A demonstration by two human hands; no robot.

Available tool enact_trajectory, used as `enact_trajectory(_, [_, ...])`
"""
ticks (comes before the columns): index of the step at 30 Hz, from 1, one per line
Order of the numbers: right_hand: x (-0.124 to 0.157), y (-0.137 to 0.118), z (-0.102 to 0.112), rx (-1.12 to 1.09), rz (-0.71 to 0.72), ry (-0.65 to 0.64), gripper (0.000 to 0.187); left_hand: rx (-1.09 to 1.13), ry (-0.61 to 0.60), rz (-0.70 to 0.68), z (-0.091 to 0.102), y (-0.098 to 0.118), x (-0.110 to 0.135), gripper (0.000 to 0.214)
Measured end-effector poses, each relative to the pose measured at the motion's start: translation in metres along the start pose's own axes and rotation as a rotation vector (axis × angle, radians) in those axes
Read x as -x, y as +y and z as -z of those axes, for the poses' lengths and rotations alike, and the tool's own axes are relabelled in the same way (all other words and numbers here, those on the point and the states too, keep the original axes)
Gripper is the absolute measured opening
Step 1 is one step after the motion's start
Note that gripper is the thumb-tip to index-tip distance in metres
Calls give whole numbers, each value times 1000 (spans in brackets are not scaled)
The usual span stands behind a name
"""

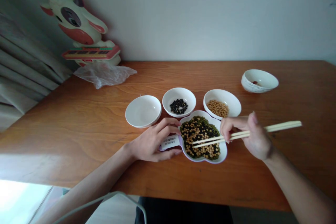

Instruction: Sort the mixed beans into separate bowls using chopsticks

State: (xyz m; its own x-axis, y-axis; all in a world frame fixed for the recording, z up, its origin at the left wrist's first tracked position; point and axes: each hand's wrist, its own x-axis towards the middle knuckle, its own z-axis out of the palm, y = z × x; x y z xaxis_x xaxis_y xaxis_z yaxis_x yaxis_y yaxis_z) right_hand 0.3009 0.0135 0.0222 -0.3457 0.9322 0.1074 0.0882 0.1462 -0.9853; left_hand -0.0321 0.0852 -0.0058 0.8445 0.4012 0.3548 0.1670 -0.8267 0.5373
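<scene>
Head camera, and you have both hands at a scalloped white dish (pixel 223 151) with a lavender handle, centre of the tabletop (pixel 86 119). It carries a mix of soybeans, black beans and green beans (pixel 202 133). Your left hand (pixel 153 142) clasps the handle at the dish's 9 o'clock, fingers along the far side, thumb along the near side; how hard they press, you can't tell from here. Over at 3 o'clock, your right hand (pixel 258 144) pinches a pair of wooden chopsticks (pixel 240 134) between thumb and fingers.

Now the line that counts: the chopsticks' long axis runs from just past 2 o'clock, at the thick ends, down towards 8, and the tips are among the mixed beans, left of your right fingers. Those tips sit slightly apart; whether a bean is between them is too small to tell. Your left fingertips are actually nearer to them than your right.

Beyond the dish, a white bowl (pixel 143 111) stands at 10 o'clock, a black-bean bowl (pixel 181 93) near 11, and a soybean bowl (pixel 224 96) close at 1.
</scene>
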Motion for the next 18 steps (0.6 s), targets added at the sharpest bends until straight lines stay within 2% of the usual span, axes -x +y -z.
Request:
enact_trajectory(6, [-1, -3, -9, -18, -3, 52, 83, 6, 20, -27, -1, 0, 0, 52])
enact_trajectory(12, [-1, 6, -15, 40, -4, 37, 82, 10, 14, -24, -1, -1, 0, 51])
enact_trajectory(18, [-2, 11, -18, -31, -26, 80, 79, 15, 15, -33, -1, -1, -1, 50])
